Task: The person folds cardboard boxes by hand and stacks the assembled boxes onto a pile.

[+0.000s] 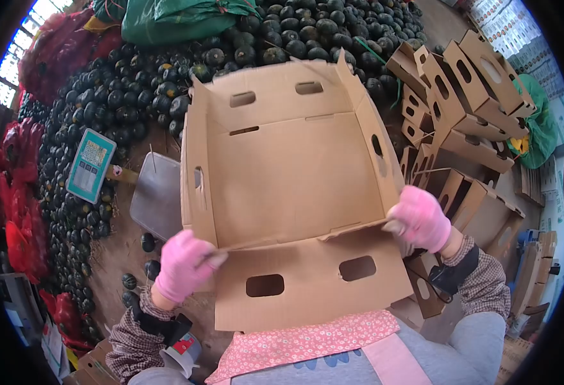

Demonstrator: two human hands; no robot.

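Observation:
An open cardboard box (294, 179) with oval hand holes is in front of my body. Its far and side walls stand up, while the near flap (311, 301) folds outward toward my apron. My left hand (189, 264), in a pink glove, is closed on the near left corner, thumb along the fold. At the near right corner my right hand (421, 219), gloved the same way, grips the edge with curled fingers. The inside of the box shows only bare cardboard. What supports the box underneath is hidden.
Dark green pumpkins (134, 96) are heaped on the floor beyond and left. A platform scale (157, 192) with a teal display (91, 165) stands left of the box. Folded cardboard boxes (468, 96) pile up at right. Red net bags (19, 192) line the left edge.

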